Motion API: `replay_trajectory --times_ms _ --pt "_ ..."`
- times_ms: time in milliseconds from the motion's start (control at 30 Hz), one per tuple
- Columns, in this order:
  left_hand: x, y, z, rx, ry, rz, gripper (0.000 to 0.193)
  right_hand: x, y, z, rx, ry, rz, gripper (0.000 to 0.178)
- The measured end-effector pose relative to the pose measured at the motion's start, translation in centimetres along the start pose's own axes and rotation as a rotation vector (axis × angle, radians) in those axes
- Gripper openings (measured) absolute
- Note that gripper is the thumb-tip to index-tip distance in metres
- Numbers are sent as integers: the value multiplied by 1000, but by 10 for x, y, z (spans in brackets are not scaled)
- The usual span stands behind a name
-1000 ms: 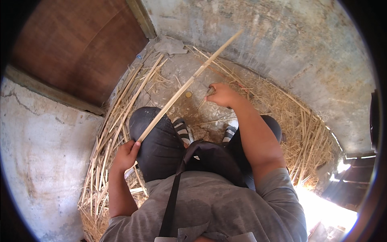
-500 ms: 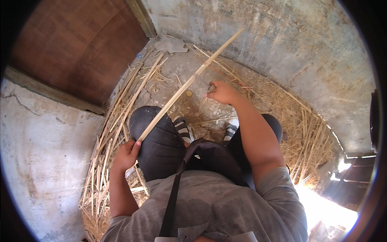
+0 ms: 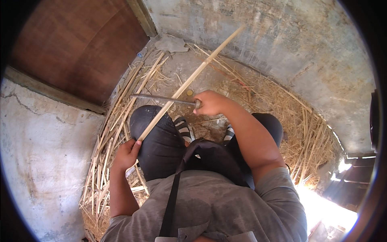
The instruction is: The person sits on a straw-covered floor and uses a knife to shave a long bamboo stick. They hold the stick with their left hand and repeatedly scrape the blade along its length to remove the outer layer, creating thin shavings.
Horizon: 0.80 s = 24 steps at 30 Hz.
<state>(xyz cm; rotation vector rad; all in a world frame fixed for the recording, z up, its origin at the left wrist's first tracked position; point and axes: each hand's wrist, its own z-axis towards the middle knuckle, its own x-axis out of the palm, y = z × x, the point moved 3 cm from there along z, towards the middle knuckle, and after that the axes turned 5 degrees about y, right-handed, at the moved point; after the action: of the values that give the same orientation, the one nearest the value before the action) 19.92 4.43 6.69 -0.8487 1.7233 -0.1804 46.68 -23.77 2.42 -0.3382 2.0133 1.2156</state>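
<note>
A long pale bamboo strip (image 3: pixel 189 80) slants up and to the right, crossing over my left knee. My left hand (image 3: pixel 126 154) grips its near end beside that knee. In my right hand (image 3: pixel 210 103), closed round the short handle, is a knife (image 3: pixel 163 98) with a long, narrow dark blade. The blade points left and lies across the strip's middle, in front of my knees. Whether its edge touches or bites into the strip I cannot tell.
Split bamboo strips (image 3: pixel 117 129) lie piled along my left side. Shavings and more strips (image 3: pixel 294 121) cover the floor at right by the stained wall (image 3: pixel 282 44). A brown door panel (image 3: pixel 76 48) stands at far left. A small yellowish disc (image 3: pixel 189 92) lies on the floor.
My right hand has come nearer and slightly left, and the knife blade has swung from hanging downward to lying across the strip. My left hand and the strip have hardly moved.
</note>
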Motion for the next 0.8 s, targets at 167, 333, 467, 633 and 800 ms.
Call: replay_trajectory --times_ms 167,333,467,633,800 --pt "0 -6 -1 -1 -9 -15 51 -23 -34 -13 215 -195 103 57" --pt "-1 -5 0 -1 -5 1 50 -25 -41 -15 263 -249 59 59" --pt "0 -4 1 5 -5 0 50 -5 -24 -4 124 -126 13 60" --pt "1 2 1 14 -19 23 49 1 8 -1 45 36 -10 59" --pt "0 -5 0 18 -15 6 48 -24 -39 -13 264 -272 111 61"
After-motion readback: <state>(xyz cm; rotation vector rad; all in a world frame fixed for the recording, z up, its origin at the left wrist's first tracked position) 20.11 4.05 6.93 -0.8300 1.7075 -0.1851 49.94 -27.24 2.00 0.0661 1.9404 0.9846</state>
